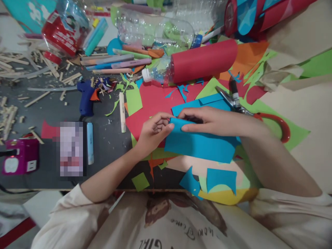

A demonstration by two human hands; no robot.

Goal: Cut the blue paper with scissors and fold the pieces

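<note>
A blue paper sheet lies folded over on the paper scraps in the middle of the table. My left hand pinches its left top corner with curled fingers. My right hand presses down along its folded top edge, thumb at the front and fingers over the fold. Both hands touch the sheet. Red-handled scissors lie just behind my right wrist.
A bottle wrapped in red paper lies behind. Markers, a blue glue gun, a glue stick, wood splinters, a magenta box and coloured scraps crowd the dark table.
</note>
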